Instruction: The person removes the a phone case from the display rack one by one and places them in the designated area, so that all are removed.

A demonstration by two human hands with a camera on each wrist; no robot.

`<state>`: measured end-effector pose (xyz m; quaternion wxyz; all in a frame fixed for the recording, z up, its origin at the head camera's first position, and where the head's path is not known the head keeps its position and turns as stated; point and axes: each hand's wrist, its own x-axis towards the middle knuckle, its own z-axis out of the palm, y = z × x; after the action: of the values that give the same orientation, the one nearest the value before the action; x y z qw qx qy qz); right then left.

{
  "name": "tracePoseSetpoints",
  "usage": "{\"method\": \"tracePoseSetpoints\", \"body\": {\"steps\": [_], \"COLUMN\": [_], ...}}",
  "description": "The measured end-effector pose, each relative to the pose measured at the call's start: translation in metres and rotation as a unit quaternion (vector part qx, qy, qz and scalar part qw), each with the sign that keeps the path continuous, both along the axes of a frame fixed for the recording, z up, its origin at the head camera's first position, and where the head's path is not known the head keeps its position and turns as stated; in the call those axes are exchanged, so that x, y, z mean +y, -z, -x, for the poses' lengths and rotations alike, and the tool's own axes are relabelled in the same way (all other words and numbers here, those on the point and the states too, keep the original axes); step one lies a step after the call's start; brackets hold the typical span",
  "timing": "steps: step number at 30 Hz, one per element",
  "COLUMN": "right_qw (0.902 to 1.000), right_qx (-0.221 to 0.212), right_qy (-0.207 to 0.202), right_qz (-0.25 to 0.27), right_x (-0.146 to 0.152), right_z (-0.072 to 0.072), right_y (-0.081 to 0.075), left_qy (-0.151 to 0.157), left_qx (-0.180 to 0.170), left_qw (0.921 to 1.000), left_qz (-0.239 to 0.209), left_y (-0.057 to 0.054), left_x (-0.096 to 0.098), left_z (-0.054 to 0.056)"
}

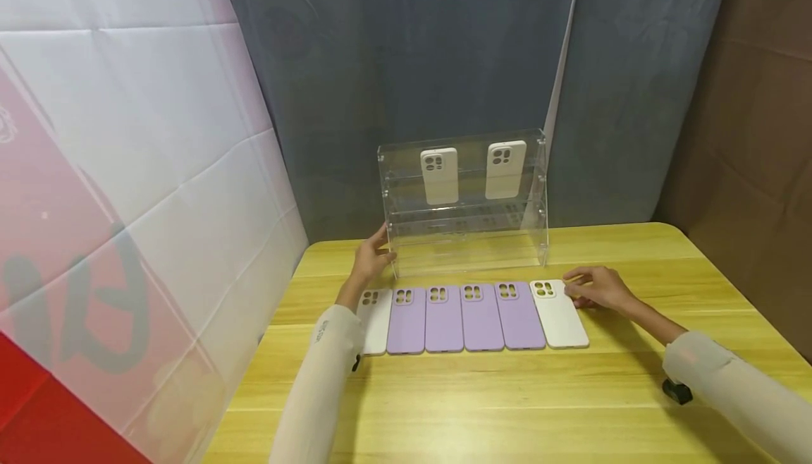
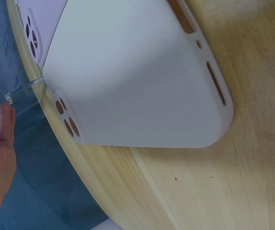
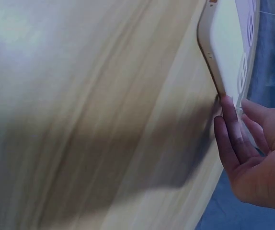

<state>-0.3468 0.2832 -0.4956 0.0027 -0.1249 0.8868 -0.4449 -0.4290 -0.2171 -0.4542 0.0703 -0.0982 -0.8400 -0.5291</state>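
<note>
Right grip (image 1: 598, 288): nearly closed, with the thumb and fingers pinching the top corner of one phone case.
Right white case (image 1: 563, 319): flat on the desk (image 1: 507, 400), at the right end of the row.
Left grip (image 1: 371, 258): fingers almost straight, touching the side of the clear stand (image 1: 466, 256); I cannot tell if they squeeze it.
Rest of the row: four purple cases (image 1: 443, 323) in the middle, then the left white case (image 1: 377, 323), partly behind a sleeve (image 1: 339, 333).
Up already: two white cases (image 1: 440, 185) lean high on the stand, side by side, so that bit looks done.
Left to do: six cases lie on the desk, so most of the job seems to be left.
Only from the head: the two cases up high.
Only from the left wrist: the holes in the left white case's bottom end.
Only from the right wrist: a fingertip against the right white case's long side.
</note>
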Motion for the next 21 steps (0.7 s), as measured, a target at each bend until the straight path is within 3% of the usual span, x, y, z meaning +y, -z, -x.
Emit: {"method": "tracePoseSetpoints", "body": {"steps": [21], "right_qw": [0.9980], "right_qx": [0.061], "right_qy": [-0.006], "right_qz": [0.016], "right_x": [-0.015], "right_z": [0.023], "right_y": [-0.042], "left_qy": [-0.007], "left_qx": [0.002], "left_qw": [1.0000], "left_qz": [0.005], "left_y": [0.002], "left_x": [-0.001], "left_z": [0.003]}}
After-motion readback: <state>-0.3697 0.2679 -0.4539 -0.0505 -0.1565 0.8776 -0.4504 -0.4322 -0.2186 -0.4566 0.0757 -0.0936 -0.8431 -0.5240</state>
